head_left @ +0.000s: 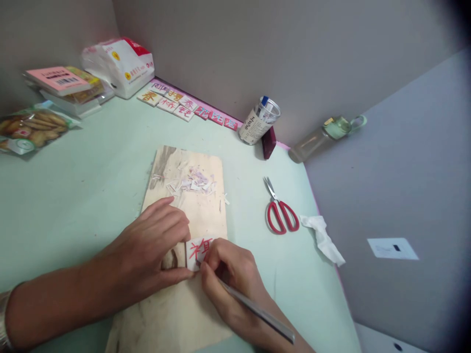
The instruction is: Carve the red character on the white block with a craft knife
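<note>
A small white tile [194, 249] with a red character on it lies flat on a wooden board [206, 215]. My left hand [154, 245] comes in from the left, its fingers and thumb closed on the tile's left side edges. In my right hand [231, 269] is a slim metal-handled carving knife [257, 314], held like a pen. Its tip meets the lower part of the tile; my right fingers hide the tile's right side. Thin pale shavings [196, 180] lie in a loose pile higher on the board.
Red-handled scissors [279, 211] and a crumpled tissue [324, 239] lie to the right. Behind are lettered tiles [176, 100], a labelled can [257, 122], a dark red phone-like object [269, 143] and a bottle [320, 139]. Snack bags [37, 127] and a tissue pack [123, 68] stand at left.
</note>
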`<state>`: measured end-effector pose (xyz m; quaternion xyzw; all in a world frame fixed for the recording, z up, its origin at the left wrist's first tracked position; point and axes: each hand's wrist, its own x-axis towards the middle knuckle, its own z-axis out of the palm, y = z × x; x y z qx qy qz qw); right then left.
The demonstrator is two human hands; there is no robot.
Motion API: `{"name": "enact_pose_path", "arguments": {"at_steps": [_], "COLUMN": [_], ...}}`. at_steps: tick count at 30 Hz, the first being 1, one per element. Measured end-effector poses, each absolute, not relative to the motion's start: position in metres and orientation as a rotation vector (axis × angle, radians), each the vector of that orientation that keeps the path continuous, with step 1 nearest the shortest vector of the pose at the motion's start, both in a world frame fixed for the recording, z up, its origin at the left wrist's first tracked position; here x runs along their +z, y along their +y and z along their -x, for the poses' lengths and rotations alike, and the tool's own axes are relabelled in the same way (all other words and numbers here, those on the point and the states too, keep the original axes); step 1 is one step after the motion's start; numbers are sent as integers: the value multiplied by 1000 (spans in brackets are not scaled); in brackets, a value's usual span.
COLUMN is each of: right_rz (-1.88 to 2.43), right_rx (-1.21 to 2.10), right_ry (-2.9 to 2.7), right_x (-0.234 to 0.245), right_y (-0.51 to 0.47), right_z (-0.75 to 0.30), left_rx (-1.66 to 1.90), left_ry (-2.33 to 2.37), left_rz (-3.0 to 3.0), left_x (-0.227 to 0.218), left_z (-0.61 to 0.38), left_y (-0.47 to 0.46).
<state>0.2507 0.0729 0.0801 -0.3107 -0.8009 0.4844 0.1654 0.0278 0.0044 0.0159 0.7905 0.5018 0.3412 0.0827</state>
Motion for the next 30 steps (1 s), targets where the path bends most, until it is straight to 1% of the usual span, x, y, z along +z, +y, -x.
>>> {"name": "enact_pose_path", "arguments": {"at_steps": [17, 23, 27, 30], "right_rz": [810, 941, 968, 977], "right_rx": [1352, 1458, 1460, 1470], "right_ry": [-2356, -2280, -2269, -2262], "right_x": [82, 81, 80, 79], "right_y": [74, 74, 75, 77], "right_z": [-253, -256, -257, -258], "left_rx": [1028, 1063, 1081, 1094], "left_ry": [1509, 1518, 1533, 1437], "left_rz": [-2349, -2323, -2282, -2303], "left_x": [16, 10, 5, 3], "left_z": [-29, -27, -25, -21], "left_y": [3, 4, 5, 6]}}
